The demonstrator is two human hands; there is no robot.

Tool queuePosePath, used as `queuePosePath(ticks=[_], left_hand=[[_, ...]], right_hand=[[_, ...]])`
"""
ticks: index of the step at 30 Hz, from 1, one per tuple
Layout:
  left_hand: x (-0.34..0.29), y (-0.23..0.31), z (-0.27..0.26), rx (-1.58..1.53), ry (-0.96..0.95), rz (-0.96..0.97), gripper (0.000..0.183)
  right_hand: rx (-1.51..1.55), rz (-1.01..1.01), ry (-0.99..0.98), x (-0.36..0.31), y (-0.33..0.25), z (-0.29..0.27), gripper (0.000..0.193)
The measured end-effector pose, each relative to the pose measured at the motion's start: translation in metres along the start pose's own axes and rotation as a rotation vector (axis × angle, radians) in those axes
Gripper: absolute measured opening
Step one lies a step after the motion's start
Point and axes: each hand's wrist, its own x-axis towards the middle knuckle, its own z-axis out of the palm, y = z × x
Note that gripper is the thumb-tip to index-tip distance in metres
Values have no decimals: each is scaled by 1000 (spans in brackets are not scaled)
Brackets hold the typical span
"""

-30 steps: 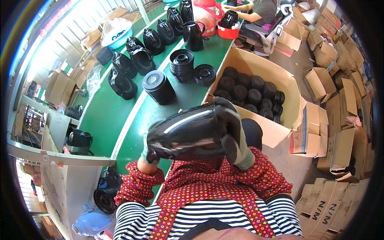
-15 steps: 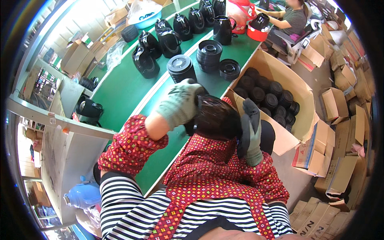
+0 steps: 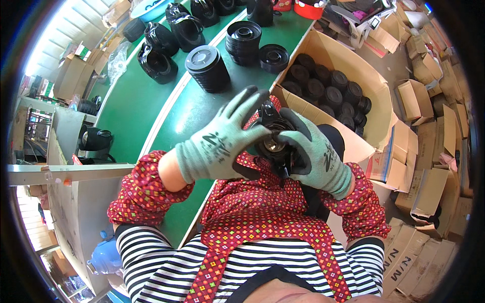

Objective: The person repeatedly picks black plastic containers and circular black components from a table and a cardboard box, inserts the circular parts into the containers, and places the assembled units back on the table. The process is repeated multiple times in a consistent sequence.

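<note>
Right hand (image 3: 313, 146) first: your fingers and thumb are curled around the black jug (image 3: 275, 151), gripping it low in front of your chest, just off the near edge of the desk (image 3: 189, 113). Your left hand (image 3: 217, 139) is spread wide beside it, thumb pointing at the jug's round end; whether it touches, you can't tell from this angle.

So, how far along? One piece in work, and it looks unfinished, since that round end faces you with no cover visible over it. Over on the desk's far left, a group of jugs (image 3: 160, 64) stands upright; finished or waiting, the view doesn't settle. To the right, the big carton (image 3: 353, 63) holds plenty of dark round pieces (image 3: 334, 97), so there seems to be a good supply left.

Now the materials, big to small! Desk: smooth green, catching the light, a pale strip running along it. Carton: plain brown cardboard, flaps folded out. Jugs: glossy, rounded bodies, plastic by the look of them. Then the disc stacks: a tall one with a greyish top (image 3: 207, 70), a ringed one (image 3: 243, 44) behind it to the right, and a low one (image 3: 274, 58) beside that. Smallest of all, a bright, reflective spot (image 3: 273, 146) inside your jug's ringed end, mirror-like against the black.
</note>
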Motion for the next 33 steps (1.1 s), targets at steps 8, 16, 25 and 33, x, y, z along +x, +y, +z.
queuePosePath(ticks=[8, 16, 25, 33], left_hand=[[4, -8, 36, -68, 55, -22, 59], [-6, -15, 43, -117, 164, 6, 60], [-20, 18, 65, -446, 698, -180, 54], [-79, -6, 143, -800, 351, -356, 91]], right_hand=[[-116, -2, -85, 3, -4, 1, 60], [-104, 7, -76, 9, -12, 5, 57], [179, 226, 433, -83, 76, 71, 67], [404, 695, 720, -84, 110, -14, 27]])
